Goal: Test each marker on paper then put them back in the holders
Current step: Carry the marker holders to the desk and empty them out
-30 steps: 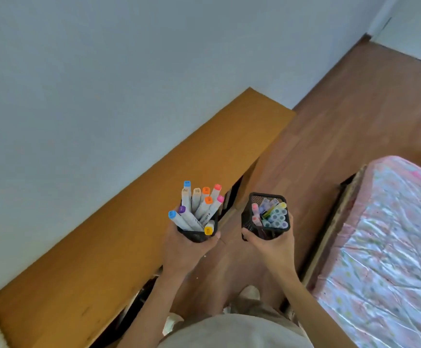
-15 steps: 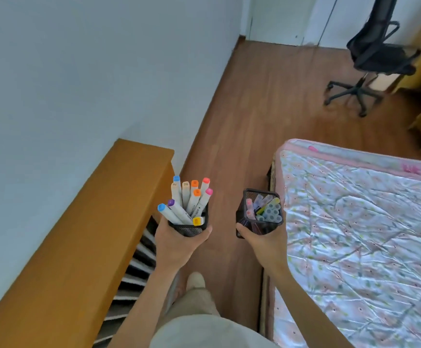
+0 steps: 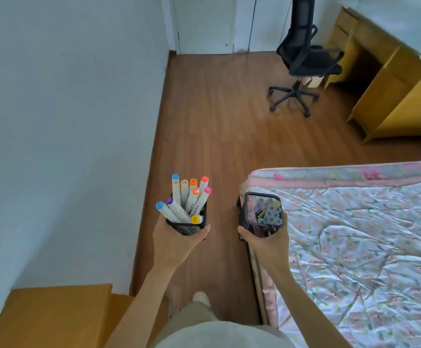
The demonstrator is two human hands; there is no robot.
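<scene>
Left hand grips left holder; right hand grips right holder.

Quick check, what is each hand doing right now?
Left hand: grips a mesh holder of tall markers.
Right hand: grips the other holder, its markers sunk below the rim.

The black mesh holder in my left hand bristles with white-barrelled markers capped in blue, purple, cream, orange, coral, pink and yellow; the black mesh holder in my right hand shows pale blue-grey caps, one yellow-green and one pinkish. Beneath them runs reddish-brown wood floor, beside a bedspread of pale pink floral print with a pink border. The office chair is black, the desk mustard yellow, the wall pale grey-blue.
</scene>
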